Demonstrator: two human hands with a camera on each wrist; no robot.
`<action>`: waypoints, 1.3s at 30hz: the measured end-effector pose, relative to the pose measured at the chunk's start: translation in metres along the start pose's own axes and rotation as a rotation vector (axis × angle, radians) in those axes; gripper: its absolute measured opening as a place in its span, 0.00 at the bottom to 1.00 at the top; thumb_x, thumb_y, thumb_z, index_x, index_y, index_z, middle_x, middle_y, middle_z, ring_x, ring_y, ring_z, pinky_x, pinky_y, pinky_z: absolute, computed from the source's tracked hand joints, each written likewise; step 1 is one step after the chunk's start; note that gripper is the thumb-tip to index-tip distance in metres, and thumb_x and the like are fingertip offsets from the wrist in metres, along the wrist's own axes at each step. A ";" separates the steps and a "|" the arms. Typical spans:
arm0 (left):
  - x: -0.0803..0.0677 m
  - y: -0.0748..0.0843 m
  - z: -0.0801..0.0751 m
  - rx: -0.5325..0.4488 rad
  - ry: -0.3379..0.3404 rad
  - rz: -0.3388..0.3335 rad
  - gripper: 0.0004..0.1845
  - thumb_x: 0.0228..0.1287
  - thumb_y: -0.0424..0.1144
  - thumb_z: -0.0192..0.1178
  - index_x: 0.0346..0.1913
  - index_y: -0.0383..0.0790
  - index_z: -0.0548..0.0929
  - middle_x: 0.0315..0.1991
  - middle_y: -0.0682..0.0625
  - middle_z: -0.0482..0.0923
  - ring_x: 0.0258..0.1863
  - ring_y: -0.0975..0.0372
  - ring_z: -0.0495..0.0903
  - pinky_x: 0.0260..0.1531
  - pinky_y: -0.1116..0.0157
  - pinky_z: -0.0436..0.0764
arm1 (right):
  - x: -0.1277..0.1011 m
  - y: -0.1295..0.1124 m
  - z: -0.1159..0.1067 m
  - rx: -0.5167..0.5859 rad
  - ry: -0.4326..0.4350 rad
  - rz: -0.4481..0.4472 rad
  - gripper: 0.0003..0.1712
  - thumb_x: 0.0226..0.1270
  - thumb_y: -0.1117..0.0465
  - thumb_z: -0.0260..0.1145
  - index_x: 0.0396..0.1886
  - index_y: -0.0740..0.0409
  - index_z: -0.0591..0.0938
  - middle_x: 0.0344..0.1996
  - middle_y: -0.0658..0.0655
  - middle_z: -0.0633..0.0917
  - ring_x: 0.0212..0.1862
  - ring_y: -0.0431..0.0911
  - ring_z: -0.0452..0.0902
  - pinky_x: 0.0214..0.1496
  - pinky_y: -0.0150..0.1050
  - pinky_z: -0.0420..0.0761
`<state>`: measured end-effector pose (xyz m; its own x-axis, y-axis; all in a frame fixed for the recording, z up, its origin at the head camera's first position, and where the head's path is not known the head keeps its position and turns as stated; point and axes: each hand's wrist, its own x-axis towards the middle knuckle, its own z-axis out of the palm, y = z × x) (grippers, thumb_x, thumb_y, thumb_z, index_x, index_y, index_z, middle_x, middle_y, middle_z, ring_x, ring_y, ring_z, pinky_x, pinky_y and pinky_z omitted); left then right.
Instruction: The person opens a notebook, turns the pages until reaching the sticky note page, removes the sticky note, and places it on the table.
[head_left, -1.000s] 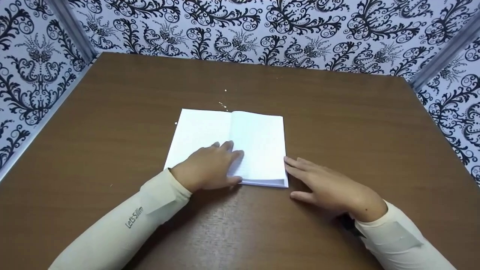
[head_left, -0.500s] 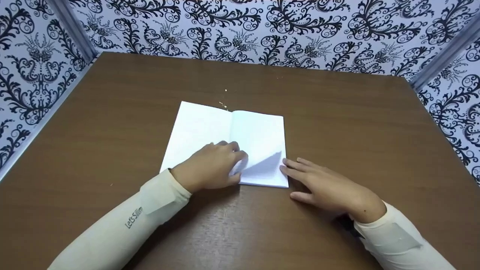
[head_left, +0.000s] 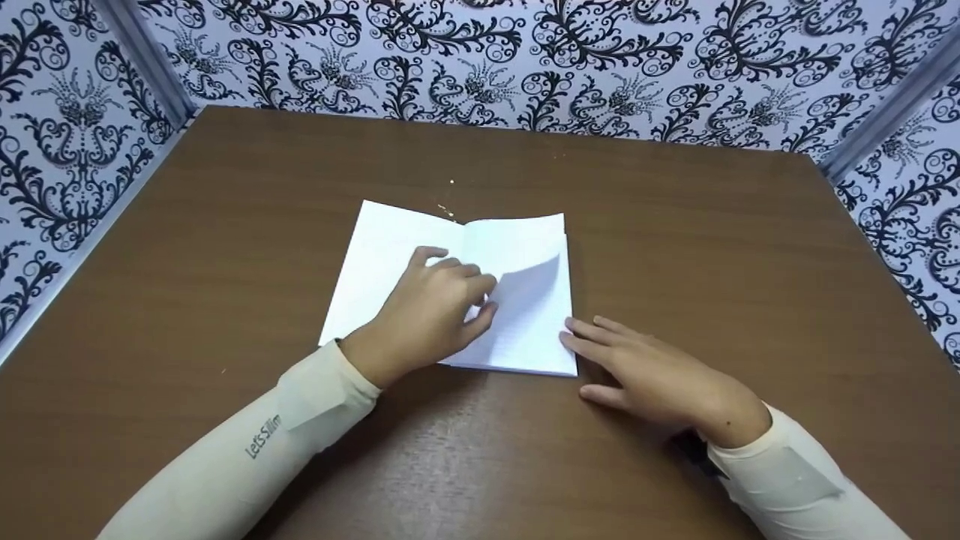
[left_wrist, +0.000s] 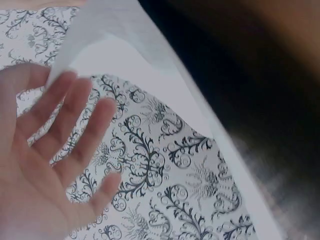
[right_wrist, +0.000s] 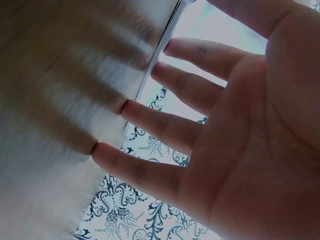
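A notebook (head_left: pixel 379 259) with blank white pages lies open on the table. Its right-hand page (head_left: pixel 521 240) is lifted and curls over toward the spine. My left hand (head_left: pixel 427 315) is above the middle of the notebook. In the left wrist view, thumb and index finger pinch the corner of the raised page (left_wrist: pixel 115 55), while the other fingers spread loosely. At the notebook's right edge rests my right hand (head_left: pixel 652 375), fingers extended and fingertips on the margin. The right wrist view shows those fingers (right_wrist: pixel 160 125) straight, with some tips touching the tabletop.
The brown wooden table (head_left: pixel 712 247) extends around the notebook on all sides. Small pale crumbs (head_left: pixel 446 210) lie just behind the spine. Patterned black-and-white panels (head_left: pixel 480 67) stand along the back and both sides.
My left hand has risen slightly and lifted the right page by its lower corner, curling it leftward. The left page's upper corner has come up a little. My right hand has barely moved.
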<state>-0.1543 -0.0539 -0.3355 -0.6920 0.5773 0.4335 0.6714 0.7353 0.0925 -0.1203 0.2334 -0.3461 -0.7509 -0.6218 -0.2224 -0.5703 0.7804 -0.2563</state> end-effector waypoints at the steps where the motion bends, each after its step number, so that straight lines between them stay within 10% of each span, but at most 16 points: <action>1: 0.000 0.000 -0.001 -0.016 0.024 -0.027 0.07 0.63 0.39 0.63 0.28 0.45 0.82 0.24 0.55 0.84 0.26 0.61 0.81 0.51 0.47 0.75 | 0.000 0.000 0.000 0.001 0.000 0.001 0.36 0.72 0.48 0.62 0.76 0.52 0.66 0.77 0.57 0.63 0.76 0.66 0.56 0.68 0.69 0.64; 8: 0.002 -0.007 -0.012 -0.061 0.172 -0.163 0.06 0.62 0.37 0.62 0.27 0.44 0.81 0.17 0.55 0.78 0.17 0.65 0.72 0.25 0.59 0.69 | 0.000 0.000 0.001 -0.006 0.009 -0.008 0.36 0.72 0.48 0.63 0.75 0.52 0.67 0.77 0.57 0.64 0.76 0.67 0.57 0.68 0.67 0.64; 18: 0.001 -0.022 -0.021 0.005 0.212 -0.242 0.08 0.64 0.38 0.62 0.28 0.42 0.84 0.17 0.53 0.77 0.15 0.61 0.72 0.19 0.59 0.69 | 0.001 0.000 -0.001 -0.008 0.010 -0.011 0.36 0.72 0.48 0.63 0.76 0.51 0.67 0.77 0.57 0.63 0.76 0.67 0.57 0.68 0.68 0.64; 39: -0.027 -0.054 -0.035 0.091 0.038 -0.446 0.20 0.66 0.45 0.60 0.16 0.45 0.71 0.13 0.52 0.69 0.14 0.57 0.66 0.13 0.61 0.58 | 0.001 -0.001 0.000 -0.004 0.023 -0.021 0.36 0.72 0.48 0.63 0.75 0.53 0.67 0.76 0.58 0.64 0.75 0.68 0.57 0.66 0.70 0.65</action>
<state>-0.1622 -0.1216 -0.3209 -0.8968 0.1850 0.4018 0.2829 0.9382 0.1993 -0.1204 0.2319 -0.3462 -0.7460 -0.6365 -0.1957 -0.5873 0.7674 -0.2572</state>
